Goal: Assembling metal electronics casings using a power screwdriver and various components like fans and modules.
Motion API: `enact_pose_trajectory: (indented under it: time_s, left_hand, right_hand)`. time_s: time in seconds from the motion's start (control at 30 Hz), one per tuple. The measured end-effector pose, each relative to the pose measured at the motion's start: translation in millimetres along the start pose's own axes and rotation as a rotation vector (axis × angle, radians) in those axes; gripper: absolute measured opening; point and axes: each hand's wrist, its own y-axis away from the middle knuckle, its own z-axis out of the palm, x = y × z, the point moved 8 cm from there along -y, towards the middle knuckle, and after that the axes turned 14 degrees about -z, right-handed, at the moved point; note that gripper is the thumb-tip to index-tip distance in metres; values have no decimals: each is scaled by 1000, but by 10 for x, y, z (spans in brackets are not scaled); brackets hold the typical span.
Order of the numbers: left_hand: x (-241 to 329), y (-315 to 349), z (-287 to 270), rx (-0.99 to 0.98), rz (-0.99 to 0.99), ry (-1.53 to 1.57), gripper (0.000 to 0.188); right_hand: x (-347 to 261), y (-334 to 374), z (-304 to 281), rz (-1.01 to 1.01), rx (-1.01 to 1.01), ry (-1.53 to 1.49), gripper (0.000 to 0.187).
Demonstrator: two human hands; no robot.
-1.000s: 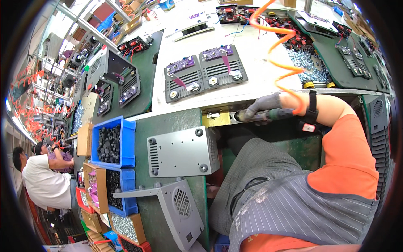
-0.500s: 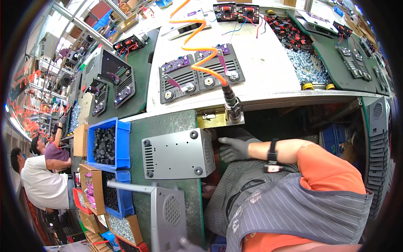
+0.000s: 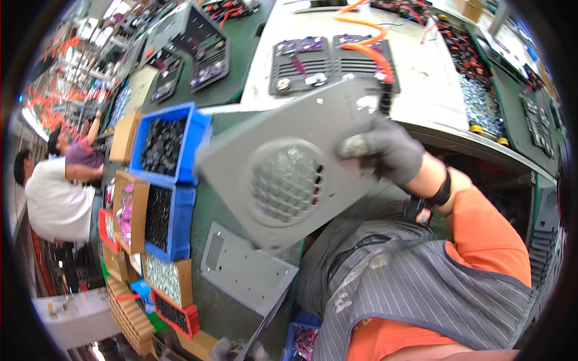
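Observation:
My gloved right hand point(image 3: 388, 150) grips the upper right edge of a grey metal casing panel point(image 3: 232, 165), thumb across its face. That panel is raised at a slant over the bench and has a round mesh grille; motion blurs it a little. Below it, a bent grey sheet-metal cover point(image 3: 250, 274) with small holes and a rectangular patch is low over the green bench mat. At the lower edge my gloved left hand point(image 3: 226, 349) is blurred and partly cut off, its fingers around that cover's near edge.
Left of the mat, blue bins point(image 3: 195, 129) hold black parts; cardboard boxes point(image 3: 139, 210) and a red tray point(image 3: 191, 316) stand beside them. Behind, black slotted plates point(image 3: 301, 66) lie on the white table under an orange coiled hose point(image 3: 376, 51). Co-workers point(image 3: 57, 198) are at far left.
My right hand, earlier open beside the footed grey case, now grips the raised grille panel. My left hand has shifted left along the lower edge. The view has turned; the case's feet no longer show.

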Motion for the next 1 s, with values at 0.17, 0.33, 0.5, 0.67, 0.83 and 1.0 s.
enact_pose_trajectory:
  time_s: [0.17, 0.33, 0.5, 0.67, 0.83, 1.0]
  left_hand:
    - [-718, 169, 212, -334, -323, -248, 86]
    - [-1104, 416, 687, -489, -387, -19, 52]
    - [-995, 435, 860, -445, -237, 266, 29]
    - [-710, 321, 1259, -406, -30, 59, 21]
    - [-658, 260, 1368, -324, -43, -79, 28]
    - [-636, 268, 1326, -269, -135, 10, 37]
  right_hand:
    - [-723, -6, 1167, -902, -965, 1302, 25]
    - [-461, -171, 1364, -1120, -733, 1412, 48]
    - [-29, -408, 1155, -852, -593, 610, 53]
    - [-5, -718, 1168, -887, -622, 606, 55]
    - [-161, -571, 1033, -913, -539, 1013, 74]
    - [-1016, 267, 137, -1249, -220, 1028, 41]
